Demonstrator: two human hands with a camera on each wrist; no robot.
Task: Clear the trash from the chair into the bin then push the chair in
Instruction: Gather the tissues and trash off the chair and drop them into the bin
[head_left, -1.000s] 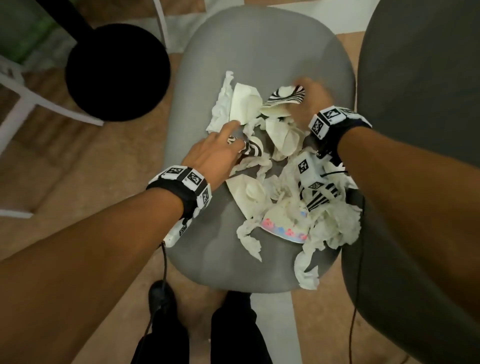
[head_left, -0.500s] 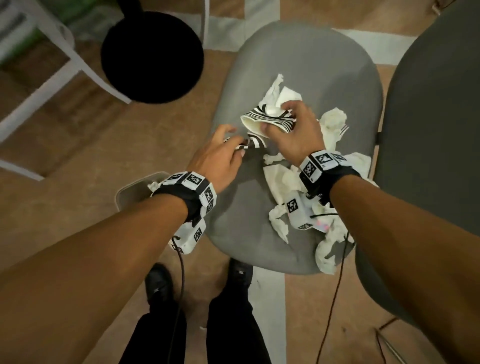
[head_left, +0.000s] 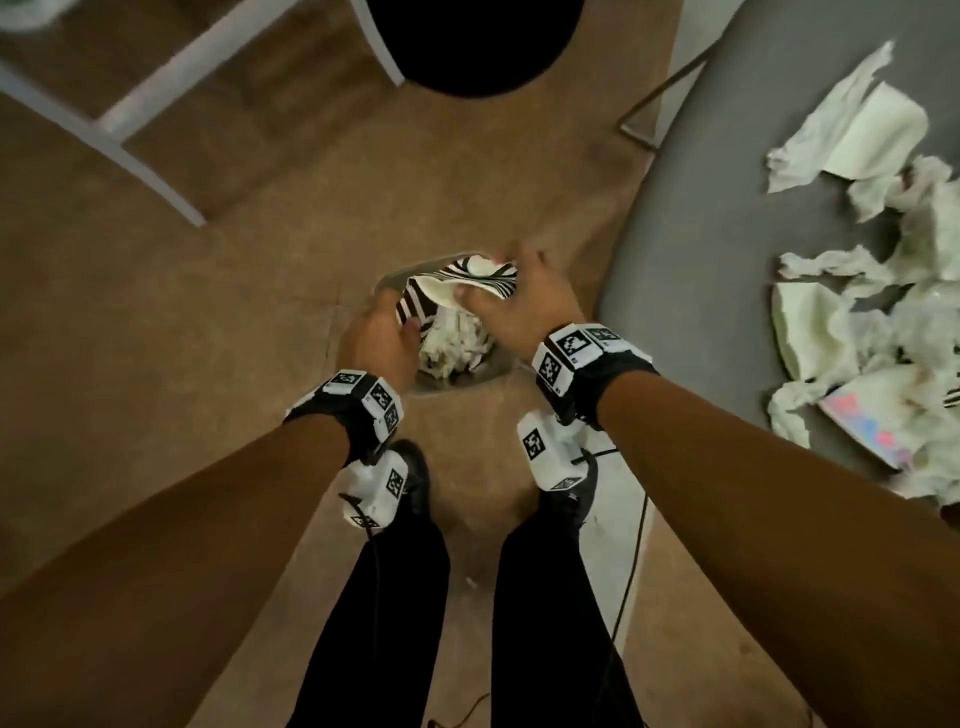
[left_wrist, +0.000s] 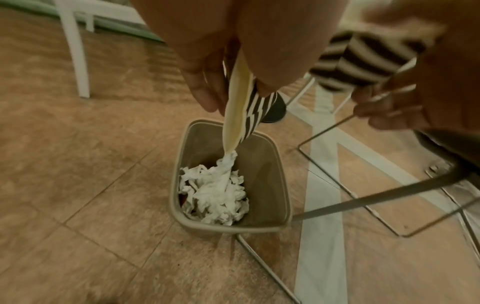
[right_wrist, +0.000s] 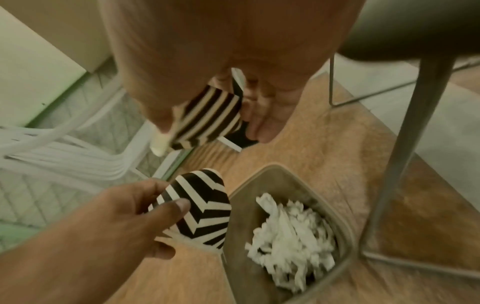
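dumping step: i have my left hand (head_left: 382, 340) and right hand (head_left: 524, 304) each pinching a striped paper piece (head_left: 457, 288) over the bin (left_wrist: 262, 162) at frame centre. next i let go, then return for the tissues (head_left: 862, 332) on the chair (head_left: 691, 218), right edge.

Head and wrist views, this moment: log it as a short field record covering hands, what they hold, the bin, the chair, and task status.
left hand: pinches a striped paper piece
right hand: grips another striped piece
position: both hands above the bin
bin contents: crumpled white tissue
chair: white tissues and paper scraps still on the seat
status: clearing unfinished; chair not yet pushed in
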